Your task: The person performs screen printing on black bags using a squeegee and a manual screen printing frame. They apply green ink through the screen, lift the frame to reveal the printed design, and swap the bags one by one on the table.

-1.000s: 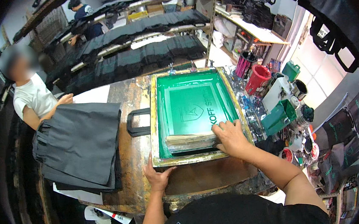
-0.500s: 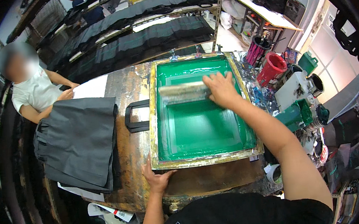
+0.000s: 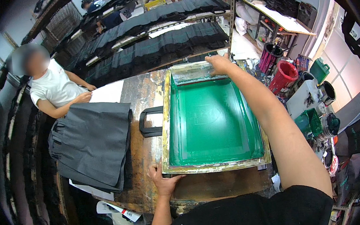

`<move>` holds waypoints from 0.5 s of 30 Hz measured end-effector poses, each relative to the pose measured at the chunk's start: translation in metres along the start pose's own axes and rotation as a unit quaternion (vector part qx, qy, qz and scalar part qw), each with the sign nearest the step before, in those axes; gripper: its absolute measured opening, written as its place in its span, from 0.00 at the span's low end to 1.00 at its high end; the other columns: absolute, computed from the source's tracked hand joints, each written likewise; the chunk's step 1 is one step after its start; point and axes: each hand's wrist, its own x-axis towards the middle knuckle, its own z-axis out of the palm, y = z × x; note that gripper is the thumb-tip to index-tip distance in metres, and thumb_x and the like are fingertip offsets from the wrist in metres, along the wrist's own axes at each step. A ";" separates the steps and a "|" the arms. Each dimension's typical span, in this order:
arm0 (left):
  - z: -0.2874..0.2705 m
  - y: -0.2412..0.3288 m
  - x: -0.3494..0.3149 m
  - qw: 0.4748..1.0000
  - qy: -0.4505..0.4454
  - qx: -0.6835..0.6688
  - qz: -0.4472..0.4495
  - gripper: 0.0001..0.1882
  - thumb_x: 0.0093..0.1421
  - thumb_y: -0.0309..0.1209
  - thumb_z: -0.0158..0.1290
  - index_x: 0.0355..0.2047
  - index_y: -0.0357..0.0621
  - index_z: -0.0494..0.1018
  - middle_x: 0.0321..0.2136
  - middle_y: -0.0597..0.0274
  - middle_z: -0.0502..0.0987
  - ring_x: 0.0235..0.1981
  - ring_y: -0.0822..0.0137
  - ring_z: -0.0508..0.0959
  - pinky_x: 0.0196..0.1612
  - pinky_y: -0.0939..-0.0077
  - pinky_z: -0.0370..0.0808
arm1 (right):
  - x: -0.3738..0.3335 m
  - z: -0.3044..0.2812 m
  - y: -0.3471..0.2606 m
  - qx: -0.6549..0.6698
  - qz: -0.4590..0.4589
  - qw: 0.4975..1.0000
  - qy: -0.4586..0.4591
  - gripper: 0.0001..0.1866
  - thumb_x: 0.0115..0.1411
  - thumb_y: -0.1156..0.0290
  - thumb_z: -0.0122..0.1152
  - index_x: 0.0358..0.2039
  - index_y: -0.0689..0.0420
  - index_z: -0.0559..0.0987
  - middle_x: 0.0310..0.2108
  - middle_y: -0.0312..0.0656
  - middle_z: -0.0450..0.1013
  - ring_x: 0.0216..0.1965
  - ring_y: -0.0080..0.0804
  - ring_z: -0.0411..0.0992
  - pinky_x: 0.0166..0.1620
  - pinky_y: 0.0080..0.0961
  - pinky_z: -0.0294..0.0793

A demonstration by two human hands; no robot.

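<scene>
A screen printing frame (image 3: 164,144) with worn wooden edges lies on the table, its mesh (image 3: 206,123) coated in green ink. My left hand (image 3: 165,183) grips the near left corner of the frame, thumb along the near edge. At the far end, my right hand (image 3: 219,65) is closed on the right part of a squeegee (image 3: 191,73), which leans against the far side of the frame. A black bag handle (image 3: 146,123) sticks out from under the frame's left side. A faint design shows in the mesh.
A pile of black bags (image 3: 95,143) lies left on the table (image 3: 143,158); a co-worker in a white shirt (image 3: 58,89) stands beyond it. Ink containers, including a red bucket (image 3: 283,77) and a green-stained tub (image 3: 308,122), crowd the right edge. Racks of dark bags (image 3: 157,46) stand behind.
My right hand has pushed the squeegee away from me, from the upper mesh to the frame's far end. My left hand has stayed at the near left corner. The view has shifted slightly.
</scene>
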 end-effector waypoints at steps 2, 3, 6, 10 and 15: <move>-0.004 0.004 0.000 0.999 -0.008 0.033 -0.005 0.57 0.27 0.61 0.79 0.59 0.48 0.80 0.41 0.60 0.69 0.47 0.54 0.69 0.55 0.53 0.62 | -0.008 0.000 0.002 0.006 -0.006 0.998 0.059 0.38 0.49 0.59 0.82 0.58 0.48 0.71 0.52 0.44 0.79 0.59 0.50 0.74 0.59 0.75 0.61; -0.006 0.005 -0.001 0.998 -0.016 0.059 -0.004 0.57 0.27 0.62 0.79 0.59 0.49 0.80 0.41 0.59 0.68 0.48 0.54 0.68 0.55 0.53 0.62 | -0.014 0.002 0.000 0.010 -0.009 0.996 0.084 0.37 0.50 0.59 0.82 0.57 0.49 0.71 0.51 0.43 0.79 0.58 0.50 0.75 0.57 0.74 0.63; -0.015 0.008 0.007 0.991 -0.058 0.121 0.030 0.57 0.29 0.66 0.76 0.59 0.50 0.80 0.41 0.58 0.67 0.48 0.53 0.67 0.55 0.52 0.62 | -0.031 0.000 -0.010 -0.018 -0.004 0.988 0.150 0.35 0.51 0.63 0.80 0.57 0.47 0.71 0.50 0.41 0.77 0.58 0.49 0.74 0.57 0.72 0.63; -0.028 0.014 0.046 0.994 -0.021 0.047 0.097 0.60 0.37 0.76 0.67 0.62 0.45 0.78 0.40 0.56 0.69 0.47 0.53 0.69 0.56 0.51 0.62 | -0.041 -0.007 -0.026 -0.052 0.006 0.983 0.174 0.34 0.52 0.66 0.78 0.57 0.47 0.71 0.49 0.41 0.74 0.58 0.46 0.73 0.59 0.70 0.62; -0.025 0.059 0.127 0.977 0.010 -0.031 0.212 0.55 0.45 0.78 0.61 0.58 0.42 0.80 0.41 0.55 0.74 0.47 0.53 0.71 0.56 0.54 0.64 | -0.041 0.024 -0.029 -0.086 0.032 0.973 0.212 0.27 0.59 0.71 0.66 0.60 0.46 0.74 0.51 0.41 0.76 0.58 0.44 0.72 0.63 0.67 0.60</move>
